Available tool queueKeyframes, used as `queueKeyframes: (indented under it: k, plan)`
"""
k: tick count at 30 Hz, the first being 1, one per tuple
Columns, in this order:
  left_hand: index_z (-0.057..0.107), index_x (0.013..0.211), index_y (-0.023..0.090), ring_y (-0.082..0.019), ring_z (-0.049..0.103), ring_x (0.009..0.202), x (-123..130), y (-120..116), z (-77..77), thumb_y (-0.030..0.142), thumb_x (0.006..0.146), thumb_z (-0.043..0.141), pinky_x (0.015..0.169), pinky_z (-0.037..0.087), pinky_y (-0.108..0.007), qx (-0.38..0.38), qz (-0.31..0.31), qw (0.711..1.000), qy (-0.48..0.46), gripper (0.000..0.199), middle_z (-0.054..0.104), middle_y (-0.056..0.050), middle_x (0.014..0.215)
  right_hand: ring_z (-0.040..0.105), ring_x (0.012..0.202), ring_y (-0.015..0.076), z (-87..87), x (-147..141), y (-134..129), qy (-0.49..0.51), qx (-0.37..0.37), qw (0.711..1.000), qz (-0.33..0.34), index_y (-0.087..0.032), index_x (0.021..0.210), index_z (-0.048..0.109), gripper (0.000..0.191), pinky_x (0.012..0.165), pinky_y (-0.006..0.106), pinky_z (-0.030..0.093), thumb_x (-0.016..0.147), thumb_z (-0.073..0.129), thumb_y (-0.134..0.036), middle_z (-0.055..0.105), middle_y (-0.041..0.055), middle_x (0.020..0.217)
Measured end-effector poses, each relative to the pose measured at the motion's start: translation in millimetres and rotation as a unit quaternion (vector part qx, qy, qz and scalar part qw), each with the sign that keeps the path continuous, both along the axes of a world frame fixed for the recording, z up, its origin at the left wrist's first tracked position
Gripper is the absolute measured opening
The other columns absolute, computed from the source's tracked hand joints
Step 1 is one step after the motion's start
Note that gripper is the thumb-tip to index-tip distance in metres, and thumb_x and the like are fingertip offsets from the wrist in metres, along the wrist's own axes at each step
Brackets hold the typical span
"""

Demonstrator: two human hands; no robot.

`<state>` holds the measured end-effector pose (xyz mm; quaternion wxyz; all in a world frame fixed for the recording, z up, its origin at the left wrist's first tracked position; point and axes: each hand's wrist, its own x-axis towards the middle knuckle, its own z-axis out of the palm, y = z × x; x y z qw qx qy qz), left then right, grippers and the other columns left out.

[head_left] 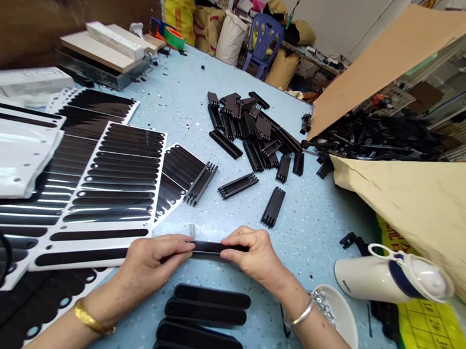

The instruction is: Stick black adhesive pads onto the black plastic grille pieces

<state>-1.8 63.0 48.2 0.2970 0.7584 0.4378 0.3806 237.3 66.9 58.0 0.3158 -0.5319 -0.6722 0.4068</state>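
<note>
A black strip-shaped part point(207, 248) lies crosswise between my hands above the blue speckled table point(176, 89). My left hand point(154, 263) pinches its left end, and my right hand point(257, 257) grips the right end. Nearer to me, several long black pieces with rounded ends point(201, 340) are laid in a column. Beyond my hands, a few ribbed black parts point(273, 207) lie apart from a heap of similar ones point(254, 127). A small clear object point(192, 230) is just beyond my left fingertips. Sheets of black adhesive strips point(121, 179) spread out at the left.
At the right are a white dish of small metal pieces point(349, 321), a white bottle lying on its side point(370, 277) and brown paper point(435, 204). White boxes point(28, 81) and a wooden board point(64, 6) stand at the left. A cardboard sheet point(392, 64) leans behind.
</note>
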Motion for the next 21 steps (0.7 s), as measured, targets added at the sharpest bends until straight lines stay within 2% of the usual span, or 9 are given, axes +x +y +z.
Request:
queueKeyframes:
  k: [9, 12, 16, 18, 21]
  plan:
    - [0.078, 0.089, 0.023, -0.018, 0.076, 0.083, -1.5, 1.1, -3.5, 0.026, 0.085, 0.061, 0.081, 0.062, -0.029, -0.027, 0.004, 1.000, 0.012, 0.018, 0.080, -0.002, 0.092, 0.069, 0.074, 0.0158, 7.7, 2.4, -0.1, -0.019, 0.029, 0.999, 0.020, -0.020, 0.084, 0.079, 0.026, 0.071, 0.028, 0.054, 0.074, 0.062, -0.003, 0.074, 0.0036, 0.080]
    - [0.078, 0.089, 0.023, -0.019, 0.076, 0.084, -2.0, 1.8, -5.5, 0.026, 0.084, 0.061, 0.082, 0.061, -0.030, -0.030, 0.005, 0.999, 0.012, 0.018, 0.080, -0.002, 0.093, 0.070, 0.072, 0.0167, 9.2, 10.4, 1.2, -0.026, 0.026, 0.999, -0.040, -0.018, 0.079, 0.078, 0.025, 0.071, 0.029, 0.055, 0.075, 0.057, -0.005, 0.075, 0.0043, 0.077]
    - [0.079, 0.087, 0.023, -0.020, 0.076, 0.084, -2.4, 2.9, -5.0, 0.028, 0.083, 0.061, 0.083, 0.061, -0.032, -0.026, 0.004, 1.000, 0.010, 0.018, 0.080, -0.002, 0.091, 0.071, 0.075, 0.0207, 9.8, 27.3, -1.6, -0.032, 0.038, 0.985, -0.163, -0.015, 0.089, 0.076, 0.025, 0.069, 0.033, 0.056, 0.081, 0.053, -0.016, 0.076, 0.0092, 0.083]
    - [0.079, 0.087, 0.023, -0.020, 0.076, 0.083, -3.2, 3.3, -4.2, 0.029, 0.083, 0.062, 0.083, 0.061, -0.032, -0.023, 0.003, 1.000, 0.008, 0.019, 0.080, -0.002, 0.090, 0.070, 0.074, 0.0217, 8.3, 32.0, -6.0, -0.040, 0.038, 0.981, -0.186, -0.014, 0.090, 0.076, 0.025, 0.066, 0.033, 0.056, 0.081, 0.054, -0.020, 0.075, 0.0105, 0.083]
    - [0.078, 0.087, 0.023, -0.020, 0.076, 0.083, -4.6, 4.1, -3.9, 0.029, 0.082, 0.062, 0.083, 0.061, -0.031, -0.020, 0.001, 1.000, 0.011, 0.019, 0.080, -0.002, 0.091, 0.068, 0.060, 0.0187, 2.5, 30.1, -15.4, -0.040, 0.019, 0.980, -0.193, -0.014, 0.085, 0.076, 0.023, 0.054, 0.028, 0.053, 0.081, 0.054, -0.022, 0.073, 0.0075, 0.070]
